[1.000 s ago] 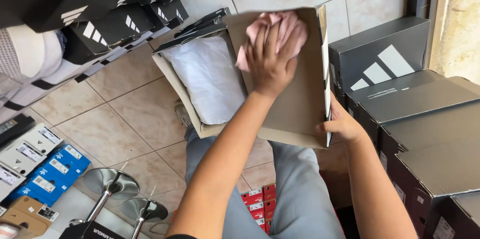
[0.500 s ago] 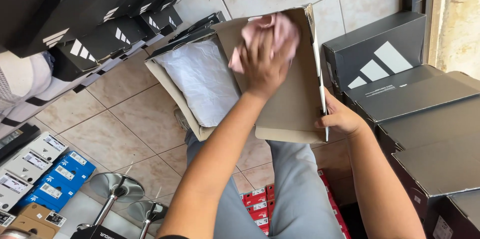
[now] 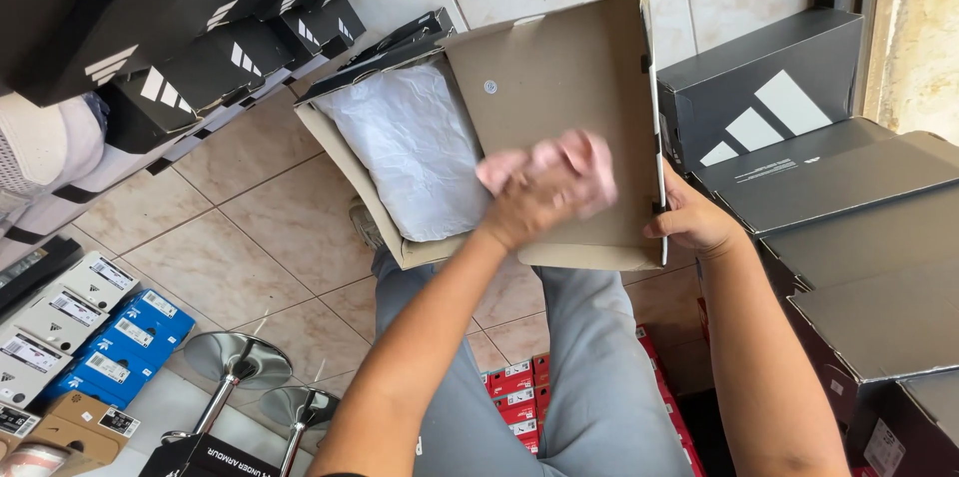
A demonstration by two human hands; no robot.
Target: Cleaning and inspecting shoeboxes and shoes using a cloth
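Shoebox, brown card, open on your lap with white tissue paper inside: your right hand clamps the upright lid's edge to steady it, while your left hand, blurred, fingers loosely curled, presses its inner face.

Open brown cardboard shoebox, white tissue paper inside, lid raised.
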